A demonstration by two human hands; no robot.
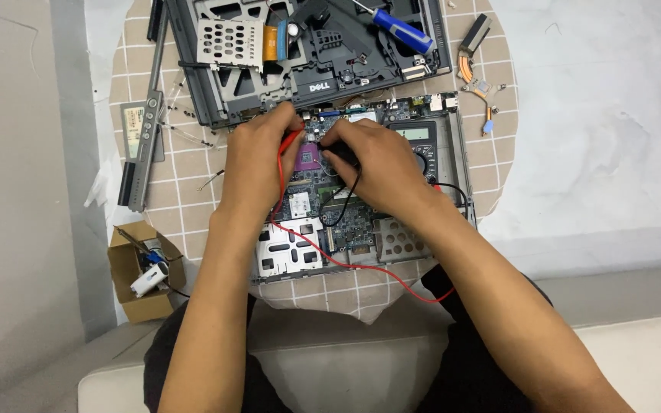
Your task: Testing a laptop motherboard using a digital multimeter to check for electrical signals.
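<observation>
The left hand (258,157) pinches a red probe (291,139) and the right hand (376,160) pinches a black probe (340,153), both tips meeting over the board (346,222) by its purple socket (307,157). The hands hide the tips and part of the meter (422,141) at the board's right. A small open brown box (143,271) sits left of the board.

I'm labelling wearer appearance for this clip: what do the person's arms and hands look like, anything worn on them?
Both forearms are bare to past the elbow, with no sleeves visible. The left hand and right hand wear no gloves; no rings, watch or wristband are visible.
</observation>
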